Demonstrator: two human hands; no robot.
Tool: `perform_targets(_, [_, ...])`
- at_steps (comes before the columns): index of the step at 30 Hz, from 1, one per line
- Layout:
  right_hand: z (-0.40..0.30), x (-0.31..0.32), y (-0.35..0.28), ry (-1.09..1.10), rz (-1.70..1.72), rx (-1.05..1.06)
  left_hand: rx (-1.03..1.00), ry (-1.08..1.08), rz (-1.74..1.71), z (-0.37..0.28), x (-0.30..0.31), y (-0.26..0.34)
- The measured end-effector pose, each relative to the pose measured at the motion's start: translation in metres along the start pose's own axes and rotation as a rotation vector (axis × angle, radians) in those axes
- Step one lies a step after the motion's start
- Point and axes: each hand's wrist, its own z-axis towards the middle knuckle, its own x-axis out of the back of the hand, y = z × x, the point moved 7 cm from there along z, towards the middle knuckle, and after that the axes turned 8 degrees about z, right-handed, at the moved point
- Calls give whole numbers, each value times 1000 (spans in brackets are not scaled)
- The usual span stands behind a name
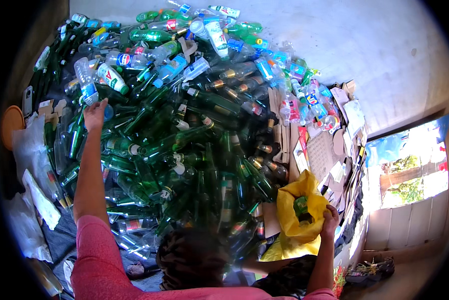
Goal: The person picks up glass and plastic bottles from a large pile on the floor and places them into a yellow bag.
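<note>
My left hand (94,114) reaches over the upper left of a big heap of bottles. Its fingers are beside the lower end of a clear plastic bottle (84,71); whether they grip it cannot be told. At the lower right, my right hand (330,221) grips the rim of a yellow woven sack (284,210). The sack's mouth gapes, and a green-labelled item (300,204) shows inside. Between my arms lie many green glass bottles (217,103), some with gold or white necks. Plastic bottles, one a white bottle with a green cap (112,78), cover the far side.
Flattened cardboard (320,153) stacks up along the right, near a bright window (411,161). A pale wall (344,45) rises behind the heap. Plastic sheeting (33,150) and an orange round lid (12,127) are at the left. Dark cloth (65,240) covers the floor.
</note>
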Motion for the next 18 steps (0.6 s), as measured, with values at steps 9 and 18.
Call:
perform_targets(9, [-3,2,-8,0,153,-9,329,-92,191,-50,46,73])
perform_targets(18, [-20,18,-22,64,88,-1,279,46,239,-21,19,26])
